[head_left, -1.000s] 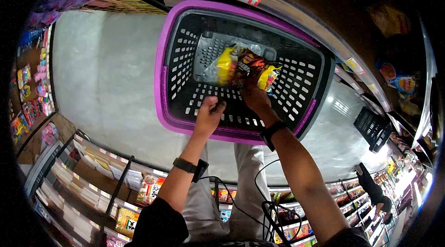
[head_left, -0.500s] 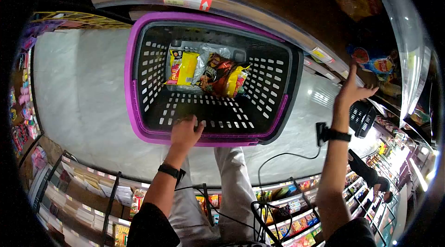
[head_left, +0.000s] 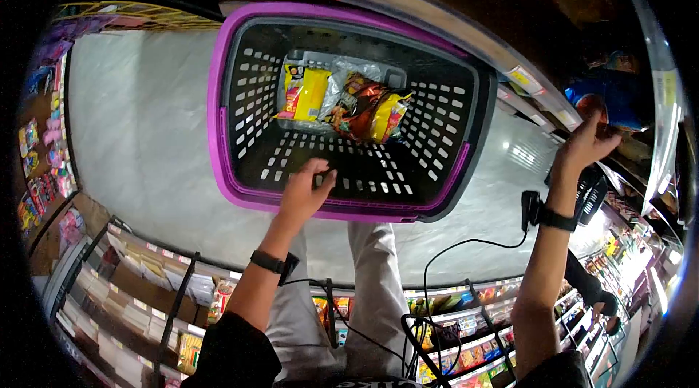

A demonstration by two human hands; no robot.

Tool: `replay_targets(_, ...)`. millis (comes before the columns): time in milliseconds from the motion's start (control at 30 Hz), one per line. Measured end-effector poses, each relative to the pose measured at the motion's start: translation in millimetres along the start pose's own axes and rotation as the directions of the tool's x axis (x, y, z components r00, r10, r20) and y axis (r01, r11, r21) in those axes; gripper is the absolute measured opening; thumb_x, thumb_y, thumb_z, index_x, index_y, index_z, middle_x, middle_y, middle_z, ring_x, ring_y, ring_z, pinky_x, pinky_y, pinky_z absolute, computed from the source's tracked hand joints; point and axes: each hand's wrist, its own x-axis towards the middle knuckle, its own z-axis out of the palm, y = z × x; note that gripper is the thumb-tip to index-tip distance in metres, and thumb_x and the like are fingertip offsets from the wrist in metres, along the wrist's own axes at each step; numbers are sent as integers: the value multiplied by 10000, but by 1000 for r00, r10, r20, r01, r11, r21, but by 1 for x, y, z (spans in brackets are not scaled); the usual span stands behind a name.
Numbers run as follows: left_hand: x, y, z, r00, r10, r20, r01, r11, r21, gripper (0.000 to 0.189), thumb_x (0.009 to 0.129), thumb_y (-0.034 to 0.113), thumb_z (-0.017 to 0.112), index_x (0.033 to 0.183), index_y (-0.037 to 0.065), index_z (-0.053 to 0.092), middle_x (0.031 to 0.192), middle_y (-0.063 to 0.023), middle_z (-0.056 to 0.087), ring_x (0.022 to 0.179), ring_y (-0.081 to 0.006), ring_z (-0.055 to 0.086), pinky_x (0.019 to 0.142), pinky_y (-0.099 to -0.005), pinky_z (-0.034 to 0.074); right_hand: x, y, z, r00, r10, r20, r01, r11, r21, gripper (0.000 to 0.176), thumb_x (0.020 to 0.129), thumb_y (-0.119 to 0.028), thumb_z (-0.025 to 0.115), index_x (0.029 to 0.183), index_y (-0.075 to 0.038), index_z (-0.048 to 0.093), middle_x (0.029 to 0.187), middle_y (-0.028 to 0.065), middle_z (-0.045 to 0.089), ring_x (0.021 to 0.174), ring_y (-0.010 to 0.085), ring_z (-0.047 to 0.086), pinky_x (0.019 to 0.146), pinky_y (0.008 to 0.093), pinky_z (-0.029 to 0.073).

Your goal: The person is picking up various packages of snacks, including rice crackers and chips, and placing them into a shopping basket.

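My left hand (head_left: 307, 190) is at the near rim of a black shopping basket (head_left: 349, 199) with a purple edge; its fingers are loosely bent and apart, holding nothing. Inside the basket lie a yellow and pink snack bag (head_left: 313, 93) and a dark red and yellow snack bag (head_left: 368, 108), over a silvery packet (head_left: 335, 82). At the shelf on the right, my right hand (head_left: 585, 144) has its fingers and thumb at the lower edge of a blue snack bag (head_left: 622, 100). The bag is blurred and its far side is hidden.
A shelf edge (head_left: 408, 6) with price tags runs along the basket's far side. Clear plastic (head_left: 664, 89) hangs beside the right shelf. Cables (head_left: 466, 241) run from the wrist bands. Another basket (head_left: 591, 191) and a person (head_left: 593, 290) are farther right. Stocked shelves (head_left: 145, 293) stand behind.
The blue bag has turned and come nearer to me from the shelf, along with my right hand. My left hand has stayed at the basket rim. The view has shifted slightly.
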Motion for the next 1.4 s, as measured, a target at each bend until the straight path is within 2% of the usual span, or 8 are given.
replay_targets(400,23,98,12,975,203,91,-37,549,-835,618,990,289,658,1480,36,380,1427,-143,521,1317,-215,509,1106,-362,400,-231,-116,41,561,105,821,270,914,-302,842,772,-410,809,1332,93,433,1153,265,517,1066,434,495,919,521,400)
replay_targets(667,21,36,17,931,-308,195,319,432,-843,440,1009,375,621,1284,34,582,1081,-44,702,965,-127,681,875,-295,537,-260,-121,50,345,104,933,113,982,-151,843,746,-345,815,1412,20,450,1235,211,558,1161,403,506,995,508,391)
replay_targets(800,22,29,10,872,-387,300,439,347,-829,515,1005,503,549,1231,44,615,992,-101,743,746,-230,740,604,-355,603,-270,-101,47,508,175,843,68,968,-242,747,817,-353,805,1361,42,479,1188,205,590,1060,412,555,934,464,450)
replay_targets(967,29,22,-6,733,-483,480,657,317,-684,736,936,700,498,1267,52,604,1067,-139,739,810,-267,741,705,-356,612,-309,-34,46,-54,548,834,-691,583,-428,434,970,-357,679,1235,-19,616,1118,180,716,1027,337,697,878,433,537)
replay_targets(1067,35,5,1,730,-676,96,586,548,-598,706,944,598,611,1316,3,539,1149,-144,674,930,-262,699,718,-371,606,-332,-16,61,67,553,830,-483,746,-458,341,967,-285,705,1166,-14,647,941,40,687,855,110,651,702,269,546)
replay_targets(1200,18,-30,0,926,-20,-377,53,996,77,399,943,253,700,1174,-37,553,1085,-209,610,956,-358,655,848,-408,521,-393,33,85,150,558,817,-514,749,-417,362,968,-321,688,1151,-12,655,928,64,695,857,167,670,742,327,538)
replay_targets(1267,14,-22,-2,969,33,-246,-7,994,106,340,947,214,679,1157,-31,571,1075,-216,622,940,-391,661,832,-431,526,-390,16,99,338,548,765,-461,805,-373,391,958,-336,684,1160,-2,654,970,117,712,940,255,686,817,375,530)
replay_targets(1400,14,-12,1,997,38,-72,-14,953,303,272,948,209,649,1099,-14,611,1081,-207,634,957,-415,660,820,-467,539,-374,1,104,97,674,732,-475,678,-562,427,948,-341,694,1240,-33,646,1019,169,710,1000,267,686,858,371,524)
